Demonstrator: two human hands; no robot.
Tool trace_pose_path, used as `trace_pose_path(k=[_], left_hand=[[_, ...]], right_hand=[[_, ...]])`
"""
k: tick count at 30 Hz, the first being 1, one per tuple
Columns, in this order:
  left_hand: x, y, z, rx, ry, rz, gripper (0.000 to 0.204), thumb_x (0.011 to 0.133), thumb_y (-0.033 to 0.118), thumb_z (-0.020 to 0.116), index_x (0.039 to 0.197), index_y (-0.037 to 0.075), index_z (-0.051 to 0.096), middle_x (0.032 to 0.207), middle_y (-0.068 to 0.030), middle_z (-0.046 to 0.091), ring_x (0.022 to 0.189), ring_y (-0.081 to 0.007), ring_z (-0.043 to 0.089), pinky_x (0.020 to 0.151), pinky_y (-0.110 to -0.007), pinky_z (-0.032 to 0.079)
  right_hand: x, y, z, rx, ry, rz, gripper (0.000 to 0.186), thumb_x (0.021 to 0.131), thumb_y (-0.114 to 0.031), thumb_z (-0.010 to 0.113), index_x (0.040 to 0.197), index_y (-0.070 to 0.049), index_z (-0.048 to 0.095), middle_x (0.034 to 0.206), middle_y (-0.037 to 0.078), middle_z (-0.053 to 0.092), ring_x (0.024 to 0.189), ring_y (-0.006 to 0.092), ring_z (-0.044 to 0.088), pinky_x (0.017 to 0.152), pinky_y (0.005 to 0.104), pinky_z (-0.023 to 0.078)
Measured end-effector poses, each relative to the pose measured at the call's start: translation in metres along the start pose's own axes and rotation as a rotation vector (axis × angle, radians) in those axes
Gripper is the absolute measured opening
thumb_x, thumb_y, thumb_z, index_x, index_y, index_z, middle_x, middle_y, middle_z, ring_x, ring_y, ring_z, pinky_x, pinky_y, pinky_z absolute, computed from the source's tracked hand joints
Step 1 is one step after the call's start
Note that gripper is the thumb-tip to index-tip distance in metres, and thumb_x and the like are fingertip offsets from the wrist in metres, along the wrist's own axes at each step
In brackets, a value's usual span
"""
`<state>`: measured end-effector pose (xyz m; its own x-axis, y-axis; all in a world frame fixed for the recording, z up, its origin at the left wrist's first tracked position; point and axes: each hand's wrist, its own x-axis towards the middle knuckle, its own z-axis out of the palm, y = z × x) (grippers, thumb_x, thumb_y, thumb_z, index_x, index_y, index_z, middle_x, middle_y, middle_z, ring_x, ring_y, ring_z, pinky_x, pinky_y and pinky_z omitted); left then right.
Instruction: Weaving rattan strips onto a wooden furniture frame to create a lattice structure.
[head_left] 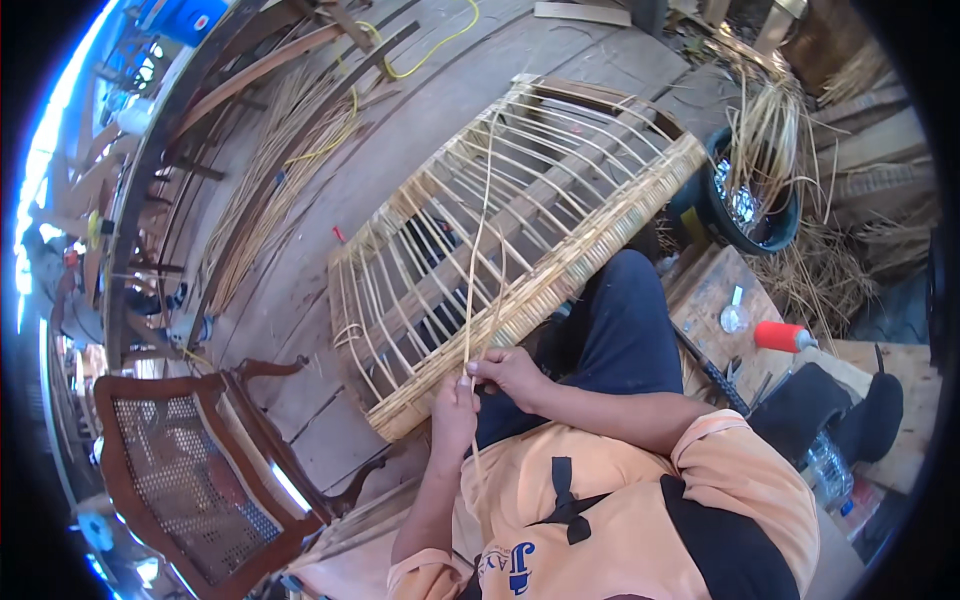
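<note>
A wooden frame strung with pale cane strips (590,255) lies across my lap and the floor, with a closely wrapped near edge. A long, thin cane strip (470,330) runs from the far side down over that edge into my hands and on toward my body. My left hand (456,410) is closed on this strip just below the wrapped edge. My right hand (505,378) pinches the strip right beside the left thumb, at the edge. The fingertips of both hands partly hide one another.
A carved cane-panel chair (180,470) stands at left, near loose cane (255,200) and a yellow cord (320,150). At right are a dark bucket (725,215), cane bundles (770,130), a wooden board (715,290) with tools, a red bottle (775,335) and black pads (805,415).
</note>
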<state>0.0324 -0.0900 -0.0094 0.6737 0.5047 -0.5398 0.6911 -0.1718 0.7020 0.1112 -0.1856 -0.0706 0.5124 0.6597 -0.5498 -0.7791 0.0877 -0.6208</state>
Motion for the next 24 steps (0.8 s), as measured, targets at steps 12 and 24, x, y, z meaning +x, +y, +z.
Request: trace_pose_path(k=[12,24], left_hand=[[-0.07,-0.111,-0.093,0.181,-0.102,-0.092,0.029,0.097,0.029,0.043,0.099,0.003,0.055,0.062,-0.0055,0.051,0.056,-0.0143,0.051,0.053,-0.03,0.043],[-0.124,-0.219,-0.202,0.288,0.379,-0.154,0.025,0.098,0.02,0.042,0.086,0.001,0.053,0.062,-0.0034,0.045,0.055,-0.0109,0.043,0.05,-0.029,0.036]], right_hand=[[0.04,-0.113,-0.064,0.405,0.055,-0.29,0.007,0.094,-0.012,0.051,0.097,-0.006,0.053,0.078,0.009,0.062,0.07,0.0193,0.062,0.062,0.0311,0.052],[0.064,-0.209,-0.138,0.301,0.123,-0.51,0.014,0.094,-0.018,0.056,0.099,-0.005,0.057,0.085,0.005,0.064,0.076,0.0183,0.066,0.059,0.0292,0.057]])
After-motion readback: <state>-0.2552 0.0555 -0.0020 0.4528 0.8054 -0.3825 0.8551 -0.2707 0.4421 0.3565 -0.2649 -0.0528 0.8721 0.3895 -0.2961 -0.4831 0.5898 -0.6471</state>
